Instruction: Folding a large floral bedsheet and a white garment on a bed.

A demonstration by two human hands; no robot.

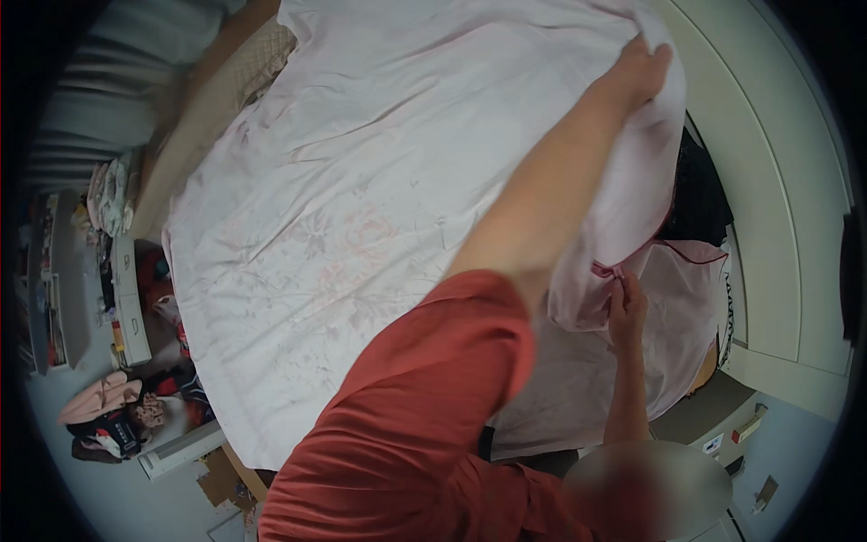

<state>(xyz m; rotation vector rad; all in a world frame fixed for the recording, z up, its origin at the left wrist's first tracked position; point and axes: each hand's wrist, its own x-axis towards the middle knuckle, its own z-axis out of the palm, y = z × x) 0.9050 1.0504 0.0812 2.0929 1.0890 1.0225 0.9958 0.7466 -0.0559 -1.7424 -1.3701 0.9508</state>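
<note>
A large white and pale pink duvet cover [343, 226] with a faint rose print is spread over the bed. Stretched across to the far right, my left hand [641, 72] is closed on the cloth near its far right edge. Nearer to me, my right hand [629, 307] pinches a bunched part of the cover by its dark red trimmed edge. Between the hands the cloth hangs in loose folds, and a thinner pink layer [677, 298] lies to the right of my right hand. The fingertips of my left hand are partly hidden in the fabric.
A padded beige headboard-like panel [217, 99] and grey curtains [126, 81] are at the far left. Cream cabinet doors [759, 163] stand close on the right, with a black cloth [700, 194] beside the bed. A white drawer unit [131, 303] and piled clothes [108, 411] are at left.
</note>
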